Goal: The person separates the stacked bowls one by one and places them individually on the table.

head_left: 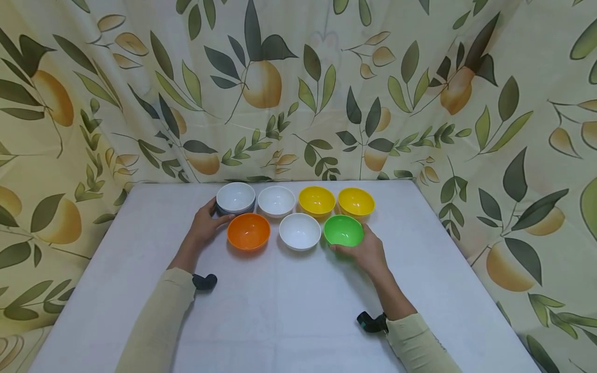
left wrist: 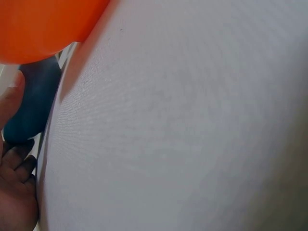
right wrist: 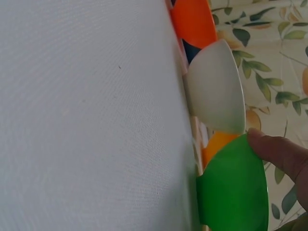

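At the back left, my left hand [head_left: 205, 223] holds a dark blue bowl [left wrist: 36, 98] between thumb and fingers. A white bowl [head_left: 236, 197] sits nested in that blue bowl, hiding most of it in the head view. Just in front of the left thumb stands an orange bowl [head_left: 249, 231]. My right hand [head_left: 370, 249] grips a green bowl [head_left: 343, 231] from its right side. The right thumb [right wrist: 276, 150] lies at the green rim in the right wrist view, while the other fingers are mostly hidden.
Between the orange and green bowls stands a white bowl [head_left: 300, 231]. Behind are another white bowl [head_left: 276, 201], a yellow bowl [head_left: 316, 201] and a second yellow bowl [head_left: 356, 202]. All are on a white-covered table [head_left: 280, 311], with a patterned curtain [head_left: 289, 129] at its back edge.
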### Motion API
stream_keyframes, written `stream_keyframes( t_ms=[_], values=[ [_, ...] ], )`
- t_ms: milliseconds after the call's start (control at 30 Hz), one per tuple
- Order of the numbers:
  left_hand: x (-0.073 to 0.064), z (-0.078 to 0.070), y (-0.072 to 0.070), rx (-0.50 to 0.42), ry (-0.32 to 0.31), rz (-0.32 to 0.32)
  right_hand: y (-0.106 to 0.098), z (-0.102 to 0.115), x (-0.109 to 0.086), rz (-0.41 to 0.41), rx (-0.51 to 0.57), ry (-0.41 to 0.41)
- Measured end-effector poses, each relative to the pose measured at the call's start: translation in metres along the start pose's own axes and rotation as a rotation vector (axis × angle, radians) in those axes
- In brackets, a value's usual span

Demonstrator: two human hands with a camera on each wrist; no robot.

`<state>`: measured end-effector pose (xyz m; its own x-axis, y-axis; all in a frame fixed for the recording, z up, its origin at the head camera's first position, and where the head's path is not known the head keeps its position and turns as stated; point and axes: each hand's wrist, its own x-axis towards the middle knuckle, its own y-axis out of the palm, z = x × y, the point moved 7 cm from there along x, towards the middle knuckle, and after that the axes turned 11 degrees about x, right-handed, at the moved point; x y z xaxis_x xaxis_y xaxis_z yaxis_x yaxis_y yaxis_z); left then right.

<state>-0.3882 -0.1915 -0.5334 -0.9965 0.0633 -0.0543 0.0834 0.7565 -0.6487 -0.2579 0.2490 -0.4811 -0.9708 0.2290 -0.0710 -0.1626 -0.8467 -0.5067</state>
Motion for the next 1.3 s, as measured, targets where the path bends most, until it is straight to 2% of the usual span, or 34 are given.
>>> stream_keyframes(
  t_ms=[300,667,867,1033,1300],
  values=[
    [0.002,0.001,0.001,0.002,-0.006,0.009,-0.004,0.003,-0.002,0.008,-0.002,0.007],
    [0.004,0.002,-0.001,0.005,-0.007,0.001,-0.006,0.022,-0.005,0.023,0.012,0.01],
    [0.003,0.004,0.0,0.019,-0.006,0.003,-0.006,0.036,-0.008,0.02,-0.028,0.008],
    [0.002,0.004,-0.001,0.013,-0.014,0.008,0.003,0.052,-0.008,0.046,-0.008,-0.003],
    [0.003,0.005,0.0,0.014,-0.022,0.008,0.028,0.076,-0.005,0.099,-0.013,-0.092]
  ],
)
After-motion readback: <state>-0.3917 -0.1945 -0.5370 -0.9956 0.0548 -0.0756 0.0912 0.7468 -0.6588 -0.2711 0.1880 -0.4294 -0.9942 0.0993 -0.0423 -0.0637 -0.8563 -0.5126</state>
